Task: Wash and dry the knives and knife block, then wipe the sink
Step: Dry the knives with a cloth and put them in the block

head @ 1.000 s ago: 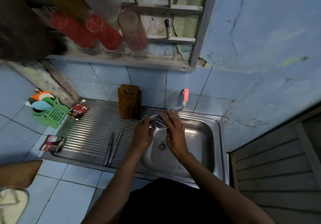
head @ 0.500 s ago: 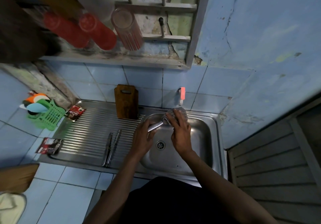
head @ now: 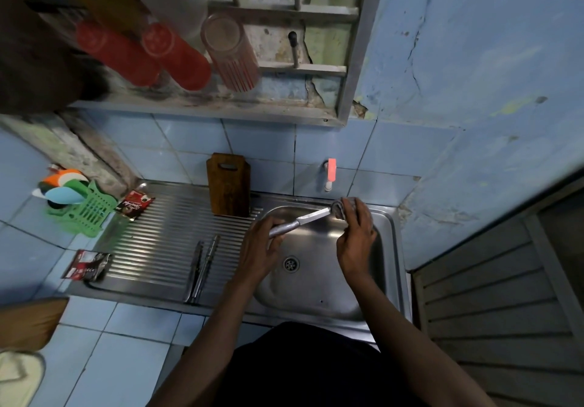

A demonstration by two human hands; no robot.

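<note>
Over the steel sink [head: 319, 299] my left hand [head: 260, 248] grips the metal handle of a knife [head: 303, 221], its blade pointing up and right. My right hand [head: 355, 239] holds a grey cloth [head: 339, 208] wrapped round the blade's tip. Two more knives [head: 200, 266] lie side by side on the ribbed drainboard [head: 158, 239]. The brown wooden knife block [head: 229, 185] stands upright at the back of the drainboard against the tiles.
A tap with a pink handle [head: 330, 173] juts from the wall above the basin. A green basket [head: 83, 209] with coloured scoops sits at the far left, with two sachets [head: 134, 207] [head: 87, 266] near it. Red cups [head: 177, 59] hang overhead.
My right hand slid the cloth along the blade from near the handle out to the tip, so most of the blade now shows. The view shifted slightly.
</note>
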